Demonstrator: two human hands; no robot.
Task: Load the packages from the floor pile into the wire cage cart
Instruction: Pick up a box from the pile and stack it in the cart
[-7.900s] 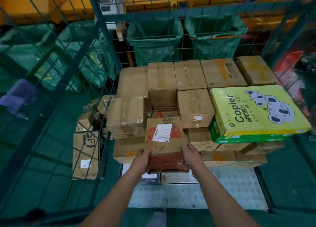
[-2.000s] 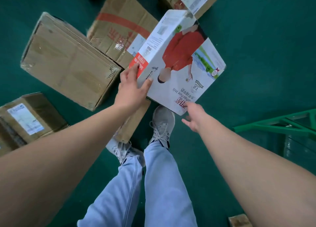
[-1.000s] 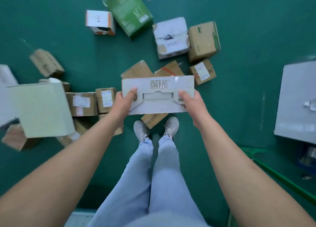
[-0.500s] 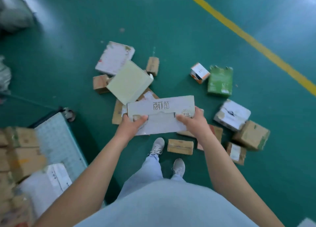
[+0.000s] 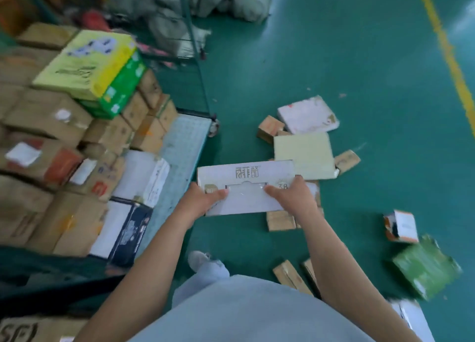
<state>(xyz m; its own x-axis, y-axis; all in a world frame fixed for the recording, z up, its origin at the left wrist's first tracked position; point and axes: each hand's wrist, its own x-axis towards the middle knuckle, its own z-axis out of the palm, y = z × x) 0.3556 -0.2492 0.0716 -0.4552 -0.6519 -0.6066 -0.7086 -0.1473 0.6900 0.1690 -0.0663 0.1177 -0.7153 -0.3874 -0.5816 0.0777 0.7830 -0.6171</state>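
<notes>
Both hands carry one package. The left hand (image 5: 205, 200) grips the white carton (image 5: 246, 187) at its left end, thumb curled over the top face; the right hand (image 5: 290, 195) grips the right end the same way. The carton is held level in the air in front of the body, above the green floor (image 5: 359, 71), touching nothing else.

At nine to ten o'clock from the carton stands the cart (image 5: 185, 141), its pale floor plate bare along the near edge, with brown boxes stacked behind it and a yellow-green case (image 5: 90, 63) on top. A white box (image 5: 144, 177) and a dark box (image 5: 128, 228) sit at the stack's front.

At one to four o'clock the pile remains: a cream box (image 5: 303, 156), a white flat box (image 5: 308, 115), a green pack (image 5: 424, 267), several small brown ones.

The step in hand looks like the carry from pile to cart. The next move calls for a swing toward nine o'clock and setting the carton onto the bare plate or against the stack, flat, so it does not slide off the open edge. Many packages are left.
</notes>
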